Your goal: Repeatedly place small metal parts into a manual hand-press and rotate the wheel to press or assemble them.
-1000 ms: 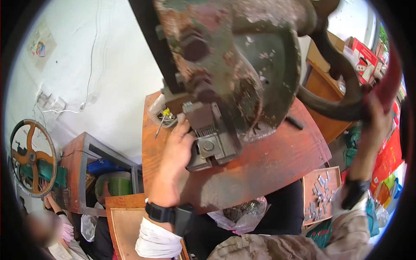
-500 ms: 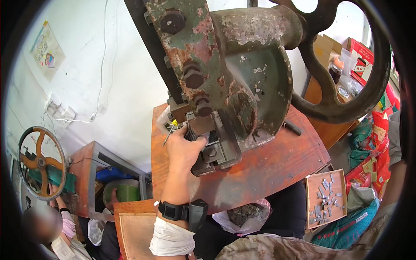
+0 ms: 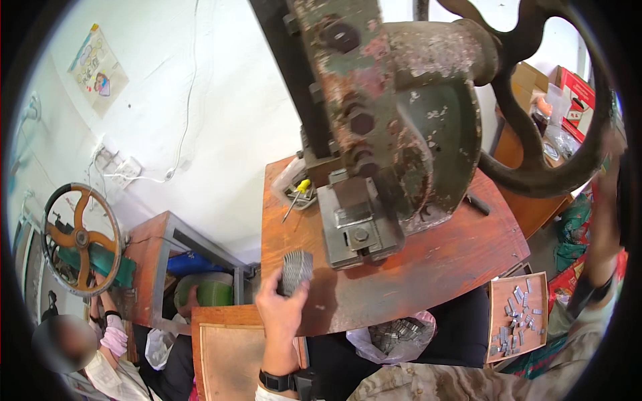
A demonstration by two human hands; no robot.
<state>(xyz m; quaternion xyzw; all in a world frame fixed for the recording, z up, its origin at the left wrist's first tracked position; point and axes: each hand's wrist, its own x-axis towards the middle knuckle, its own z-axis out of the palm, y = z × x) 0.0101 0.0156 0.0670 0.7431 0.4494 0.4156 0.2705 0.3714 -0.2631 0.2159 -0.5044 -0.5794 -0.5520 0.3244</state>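
Note:
My left hand (image 3: 281,311) is closed around a small block of ridged grey metal pieces (image 3: 295,273), held above the front left of the wooden table (image 3: 374,301). To its right, the metal die (image 3: 361,234) sits under the ram of a worn green hand press (image 3: 364,87). My right arm (image 3: 605,220) reaches up along the right edge. My right hand (image 3: 613,150) is beside the rim of the press's handwheel (image 3: 525,184); its fingers are blurred and dark, so I cannot tell whether it grips the rim.
A yellow-handled screwdriver (image 3: 296,199) leans on a plastic tub (image 3: 286,175) behind the die. A bag of metal pieces (image 3: 361,344) lies at my lap, and a wooden tray (image 3: 495,294) with small metal parts stands right. Another person (image 3: 110,354) works at a handwheel (image 3: 81,238) on the left.
My left hand has drawn back from the die toward me, carrying the block of metal pieces. My right arm has come up at the right edge. The whole view has shifted.

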